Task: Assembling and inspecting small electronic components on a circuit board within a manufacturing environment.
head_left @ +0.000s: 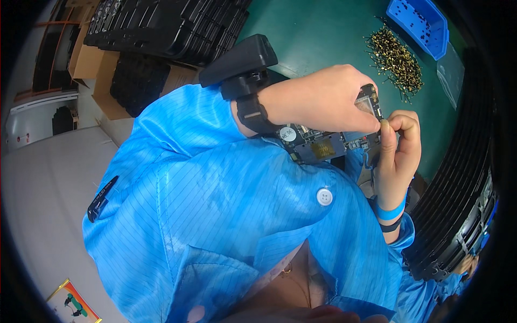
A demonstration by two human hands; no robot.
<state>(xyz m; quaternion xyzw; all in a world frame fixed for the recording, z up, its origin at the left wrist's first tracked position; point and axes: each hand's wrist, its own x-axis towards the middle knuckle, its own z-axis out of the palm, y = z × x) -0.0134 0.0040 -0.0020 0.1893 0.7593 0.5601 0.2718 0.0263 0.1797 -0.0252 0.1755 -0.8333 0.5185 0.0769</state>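
Note:
A dark circuit board [322,149] with a round white sticker, a brown-gold square and small parts lies across in front of my chest. My left hand [323,99] reaches over it with bent fingers and holds it near its far right end, hiding part of the board. At that end's edge, the thumb and index finger of my right hand [399,142] are pinched together. What sits between those fingertips is too small or covered to make out. A thin blue-grey wire [367,160] hangs below the board, close to my right hand.
A heap of small black-and-gold parts [396,62] lies on the green tabletop [312,32]. Beyond it stands a blue bin [423,27] with small dark pieces inside. Stacked black trays [458,177] rise at right; more black trays [161,27] and a cardboard box [105,97] are at left.

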